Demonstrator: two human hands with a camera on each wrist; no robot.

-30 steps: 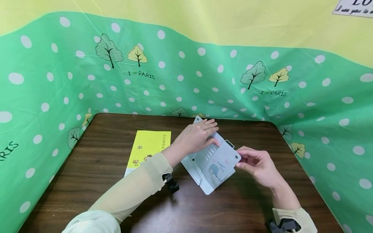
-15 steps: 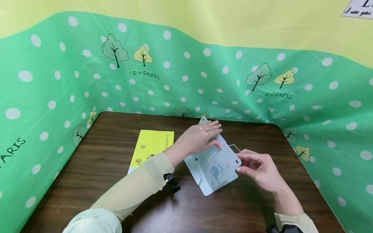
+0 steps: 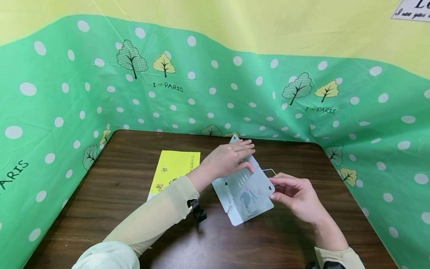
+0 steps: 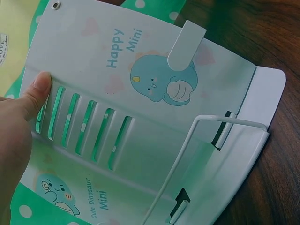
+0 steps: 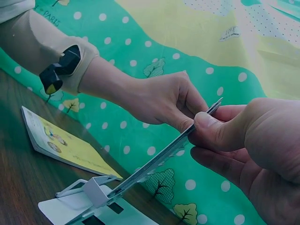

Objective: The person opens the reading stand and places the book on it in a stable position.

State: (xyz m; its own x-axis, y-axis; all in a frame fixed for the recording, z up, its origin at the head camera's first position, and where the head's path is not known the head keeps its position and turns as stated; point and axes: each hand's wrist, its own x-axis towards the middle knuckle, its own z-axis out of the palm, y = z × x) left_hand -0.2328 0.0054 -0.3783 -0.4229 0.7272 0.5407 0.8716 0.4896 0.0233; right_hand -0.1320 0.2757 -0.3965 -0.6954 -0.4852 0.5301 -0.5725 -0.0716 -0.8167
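A white book stand (image 3: 256, 192) with dinosaur prints and slots stands tilted on the table. My left hand (image 3: 228, 158) holds its upper edge. In the left wrist view the left thumb (image 4: 37, 91) lies on the front face beside the slots, and the fingers are mostly hidden. At the right upper corner my right hand (image 3: 297, 194) pinches the panel between thumb and fingers, seen edge-on in the right wrist view. A wire support (image 3: 270, 170) sticks out behind the panel. A white wire page holder (image 4: 187, 140) crosses the lower ledge.
A yellow book (image 3: 176, 168) lies left of the stand, partly covered by the left forearm. The dark wooden table (image 3: 134, 157) is bordered by a green and yellow dotted cloth (image 3: 215, 67) at the back and sides.
The wire support behind the stand has swung farther out from the panel. Both hands stay at the stand's edges. The head view has shifted slightly.
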